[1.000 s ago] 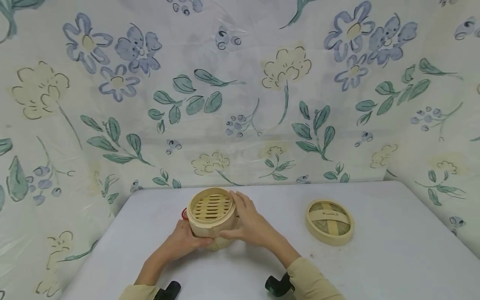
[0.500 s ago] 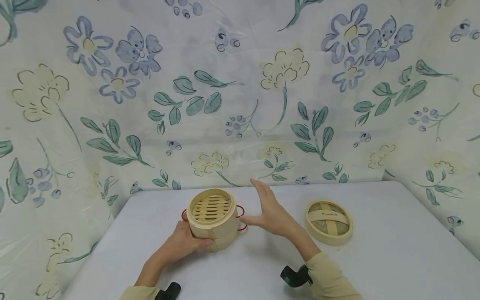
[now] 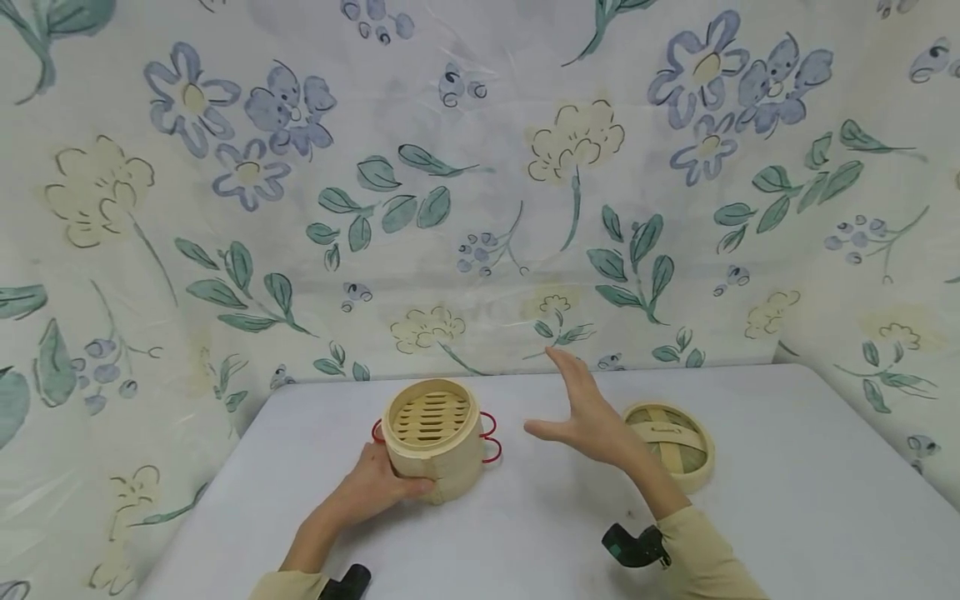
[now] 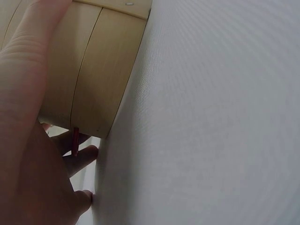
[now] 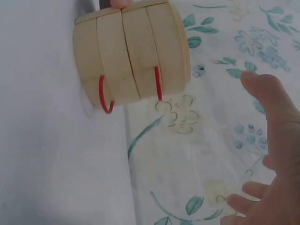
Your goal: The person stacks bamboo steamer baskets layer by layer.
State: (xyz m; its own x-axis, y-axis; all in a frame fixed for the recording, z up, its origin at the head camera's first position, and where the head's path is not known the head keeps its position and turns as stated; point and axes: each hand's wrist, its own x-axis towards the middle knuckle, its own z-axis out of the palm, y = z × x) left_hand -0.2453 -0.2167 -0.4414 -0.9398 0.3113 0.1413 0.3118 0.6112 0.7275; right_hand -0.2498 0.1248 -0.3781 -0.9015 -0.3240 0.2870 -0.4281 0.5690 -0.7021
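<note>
A two-tier bamboo steamer (image 3: 437, 440) (image 4: 89, 70) (image 5: 131, 54) with red wire handles stands on the white table (image 3: 525, 517), its slatted inside uncovered. My left hand (image 3: 375, 487) (image 4: 28, 140) grips its near left wall, thumb along the front. My right hand (image 3: 581, 417) (image 5: 276, 154) hovers with straight fingers between the steamer and its lid, holding nothing. The woven bamboo lid (image 3: 675, 446) lies flat on the table to the right, partly hidden by my right hand.
A floral plastic sheet (image 3: 480, 192) hangs behind the table and along both sides. The table's right part and front stretch are bare. Black wrist cameras (image 3: 633, 546) sit on both beige sleeves.
My right hand let go of the steamer's right side and moved right and up toward the lid, fingers spread. The left hand kept its grip on the steamer.
</note>
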